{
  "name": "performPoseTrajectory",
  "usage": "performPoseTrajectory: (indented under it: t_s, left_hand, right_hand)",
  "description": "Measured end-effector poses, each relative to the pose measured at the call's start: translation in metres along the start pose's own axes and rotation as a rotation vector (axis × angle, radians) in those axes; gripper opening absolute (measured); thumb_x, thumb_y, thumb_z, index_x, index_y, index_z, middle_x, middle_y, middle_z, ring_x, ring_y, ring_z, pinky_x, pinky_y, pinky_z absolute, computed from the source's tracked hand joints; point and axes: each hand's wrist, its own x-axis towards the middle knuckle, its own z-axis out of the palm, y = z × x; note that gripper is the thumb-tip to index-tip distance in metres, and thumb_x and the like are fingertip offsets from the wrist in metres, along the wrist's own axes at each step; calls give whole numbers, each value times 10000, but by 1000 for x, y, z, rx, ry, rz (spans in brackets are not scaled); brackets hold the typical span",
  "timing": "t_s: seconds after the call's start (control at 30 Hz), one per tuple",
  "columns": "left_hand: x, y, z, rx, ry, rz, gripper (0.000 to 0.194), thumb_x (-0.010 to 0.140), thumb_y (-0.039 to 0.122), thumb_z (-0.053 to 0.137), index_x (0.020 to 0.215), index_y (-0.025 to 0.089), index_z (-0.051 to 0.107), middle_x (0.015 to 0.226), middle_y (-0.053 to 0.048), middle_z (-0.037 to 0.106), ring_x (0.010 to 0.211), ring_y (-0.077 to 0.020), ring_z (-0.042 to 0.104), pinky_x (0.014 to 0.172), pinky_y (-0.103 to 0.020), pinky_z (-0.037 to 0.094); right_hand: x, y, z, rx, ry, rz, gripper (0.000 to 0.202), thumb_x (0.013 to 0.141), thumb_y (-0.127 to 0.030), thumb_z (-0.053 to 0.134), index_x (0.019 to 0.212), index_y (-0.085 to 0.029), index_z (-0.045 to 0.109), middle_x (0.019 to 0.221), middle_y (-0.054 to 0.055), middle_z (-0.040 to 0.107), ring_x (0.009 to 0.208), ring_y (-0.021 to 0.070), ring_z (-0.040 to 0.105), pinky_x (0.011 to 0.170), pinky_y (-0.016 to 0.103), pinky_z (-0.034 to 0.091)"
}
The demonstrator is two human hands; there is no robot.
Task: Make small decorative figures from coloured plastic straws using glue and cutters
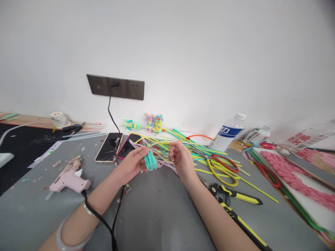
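Note:
My left hand [131,163] is closed around a small bundle of teal pipe cleaners [150,161], gripped between thumb and fingers over the mat. A short gap to the right, my right hand [182,161] is raised with its fingers curled in toward the thumb. Whatever those fingers may pinch is too small to make out. Behind both hands lies a loose heap of yellow, green and lilac pipe cleaners [180,134]. A pink-cased phone [127,148] lies just beyond my left hand.
A pink glue gun [69,181] lies at left with its cord running under my left arm. Beside the pink phone is another phone [108,148]. Yellow-handled scissors [222,179], wire strippers [235,195] and a bottle [227,132] stand or lie at right. Small pipe-cleaner figures [154,122] are by the wall.

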Motion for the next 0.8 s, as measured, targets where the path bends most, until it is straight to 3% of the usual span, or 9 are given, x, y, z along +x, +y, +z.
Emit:
performPoseTrajectory:
  t_s: [0.2, 0.33, 0.6, 0.8]
  left_hand:
    - [-1, 1, 2, -12, 9, -4, 491, 624, 539, 844, 877, 161, 658, 751, -10, 617, 589, -100, 552, 505, -203, 448]
    - [-1, 0, 2, 119, 16, 56, 472, 639, 511, 840, 889, 169, 630, 697, 17, 577, 574, -93, 511, 503, -201, 375]
    - [4, -9, -1, 374, -26, 182, 491, 646, 520, 820, 745, 181, 479, 674, 67, 476, 615, -86, 447, 567, -208, 332]
    - [2, -11, -1, 392, -91, 179, 516, 670, 569, 787, 786, 181, 468, 680, 68, 464, 593, -80, 412, 545, -205, 313]
  right_hand:
    - [-2, -1, 3, 5, -63, 36, 306, 812, -515, 644, 814, -210, 678, 569, -42, 503, 476, 100, 392, 476, 252, 298]
    - [-6, 0, 5, -78, -204, 112, 322, 827, -530, 644, 854, -211, 677, 676, -19, 565, 520, 108, 450, 504, 253, 367]
    - [-15, 4, 8, -278, -529, 79, 278, 824, -411, 724, 1032, -243, 651, 961, 24, 618, 728, 140, 565, 665, 277, 470]
    - [-16, 5, 8, -242, -584, 139, 236, 822, -397, 728, 974, -231, 658, 939, 26, 630, 808, 171, 589, 758, 310, 476]
